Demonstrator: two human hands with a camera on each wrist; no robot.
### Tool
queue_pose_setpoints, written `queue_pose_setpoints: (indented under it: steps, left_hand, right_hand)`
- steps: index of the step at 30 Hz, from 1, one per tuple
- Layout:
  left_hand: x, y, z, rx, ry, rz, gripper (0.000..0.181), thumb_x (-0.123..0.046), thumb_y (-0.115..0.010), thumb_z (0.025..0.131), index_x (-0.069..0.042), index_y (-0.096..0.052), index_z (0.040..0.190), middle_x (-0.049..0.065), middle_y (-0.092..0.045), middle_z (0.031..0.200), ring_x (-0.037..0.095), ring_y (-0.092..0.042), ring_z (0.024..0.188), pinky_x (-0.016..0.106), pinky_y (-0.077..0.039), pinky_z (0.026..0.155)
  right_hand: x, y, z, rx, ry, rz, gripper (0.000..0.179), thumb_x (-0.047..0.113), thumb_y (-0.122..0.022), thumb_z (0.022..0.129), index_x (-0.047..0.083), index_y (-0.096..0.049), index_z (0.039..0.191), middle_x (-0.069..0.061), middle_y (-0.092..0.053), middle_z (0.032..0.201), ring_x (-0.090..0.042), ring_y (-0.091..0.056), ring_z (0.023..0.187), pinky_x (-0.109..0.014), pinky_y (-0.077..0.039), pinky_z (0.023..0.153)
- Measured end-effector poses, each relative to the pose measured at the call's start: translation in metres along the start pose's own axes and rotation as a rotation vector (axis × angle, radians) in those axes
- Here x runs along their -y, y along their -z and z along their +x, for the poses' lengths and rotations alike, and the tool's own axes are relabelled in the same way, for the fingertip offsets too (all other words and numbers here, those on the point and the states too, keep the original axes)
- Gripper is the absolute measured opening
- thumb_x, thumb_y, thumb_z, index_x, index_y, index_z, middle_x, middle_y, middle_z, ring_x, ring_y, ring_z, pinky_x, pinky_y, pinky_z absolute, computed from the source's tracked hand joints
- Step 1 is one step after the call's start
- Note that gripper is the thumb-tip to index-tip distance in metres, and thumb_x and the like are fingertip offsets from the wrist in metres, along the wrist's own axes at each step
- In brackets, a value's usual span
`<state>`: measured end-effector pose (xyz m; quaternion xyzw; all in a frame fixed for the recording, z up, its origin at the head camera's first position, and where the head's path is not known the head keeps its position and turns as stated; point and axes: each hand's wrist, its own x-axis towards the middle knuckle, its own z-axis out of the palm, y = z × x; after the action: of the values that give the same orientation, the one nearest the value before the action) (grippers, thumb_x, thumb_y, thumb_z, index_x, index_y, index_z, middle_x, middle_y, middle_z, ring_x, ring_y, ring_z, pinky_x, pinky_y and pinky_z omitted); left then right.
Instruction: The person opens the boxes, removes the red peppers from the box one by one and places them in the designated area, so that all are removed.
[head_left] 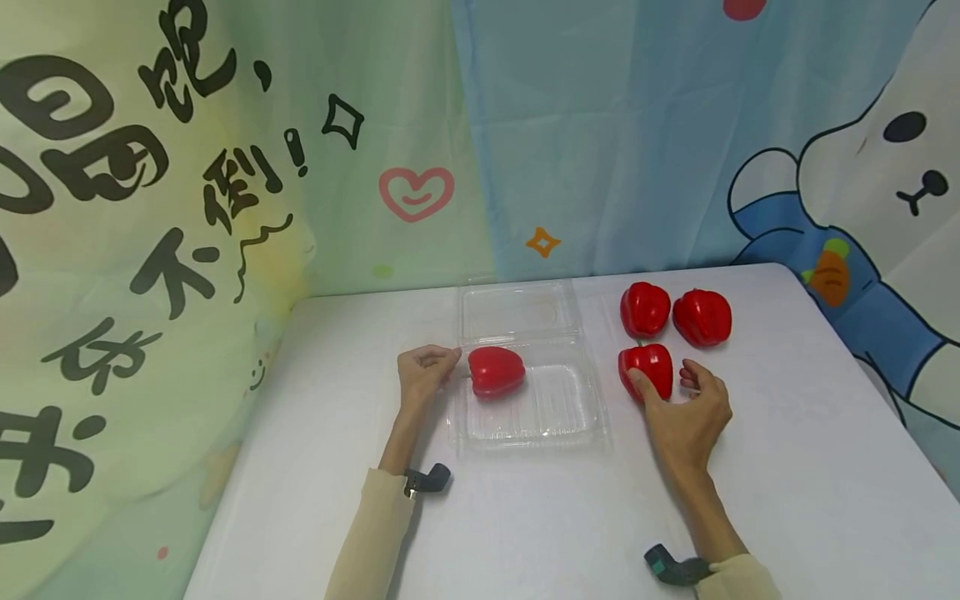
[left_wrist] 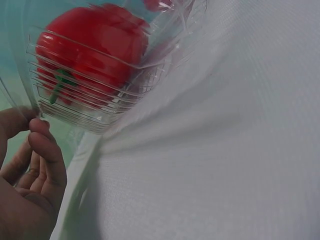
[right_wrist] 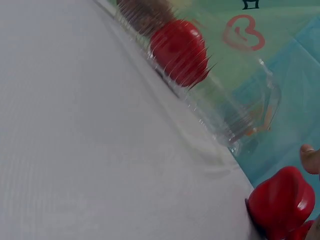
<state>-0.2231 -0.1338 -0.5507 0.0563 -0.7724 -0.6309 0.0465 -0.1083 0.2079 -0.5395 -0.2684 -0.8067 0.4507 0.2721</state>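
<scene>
A clear plastic clamshell box (head_left: 528, 425) lies with its lid folded back, and one red bell pepper (head_left: 496, 372) rests on its side in the left part of the base. My left hand (head_left: 426, 377) pinches the box's left rim between thumb and fingers, seen close in the left wrist view beside the ribbed wall (left_wrist: 82, 120). Around a second red bell pepper (head_left: 651, 367), right of the box, my right hand (head_left: 686, 417) is spread. Its thumb overlaps the pepper's front in the head view, while a gap shows between the pepper and the other fingers.
Two more red bell peppers (head_left: 645, 309) (head_left: 702, 317) stand behind the right hand's pepper. The white table (head_left: 525, 525) ends at a printed curtain (head_left: 375, 233) at the back and left. Each wrist wears a small dark camera (head_left: 429, 478).
</scene>
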Motion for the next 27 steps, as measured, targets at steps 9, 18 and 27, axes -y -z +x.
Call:
queue_pose_setpoints:
  steps: [9, 18, 27]
  left_hand:
    - [0.001, 0.002, 0.001, 0.003, -0.007, -0.022, 0.017, -0.013, -0.083, 0.093, 0.002, -0.079, 0.087, 0.011, -0.073, 0.067, 0.007, -0.059, 0.054, 0.020, -0.046, 0.053]
    - [0.001, 0.003, 0.003, -0.002, -0.001, -0.044, 0.016, -0.012, -0.084, 0.092, 0.003, -0.079, 0.087, 0.001, -0.070, 0.063, 0.007, -0.058, 0.053, 0.020, -0.045, 0.053]
    - [0.002, 0.002, 0.004, 0.002, 0.020, -0.053, 0.017, -0.013, -0.086, 0.092, 0.002, -0.081, 0.090, -0.003, -0.071, 0.063, 0.007, -0.059, 0.055, 0.020, -0.047, 0.054]
  right_hand:
    - [0.014, 0.004, 0.003, -0.061, 0.260, 0.102, 0.069, 0.026, -0.095, 0.084, 0.012, -0.067, 0.146, -0.013, -0.070, 0.139, -0.015, -0.061, 0.119, -0.038, -0.052, 0.106]
    - [0.040, -0.007, -0.004, 0.129, 0.430, 0.148, 0.071, 0.016, -0.099, 0.077, 0.011, -0.070, 0.142, -0.010, -0.073, 0.140, -0.021, -0.065, 0.130, -0.042, -0.060, 0.108]
    - [0.061, -0.032, -0.013, 0.494, 0.476, 0.165, 0.066, 0.017, -0.098, 0.081, 0.013, -0.071, 0.141, -0.010, -0.076, 0.135, -0.027, -0.069, 0.119, -0.053, -0.057, 0.108]
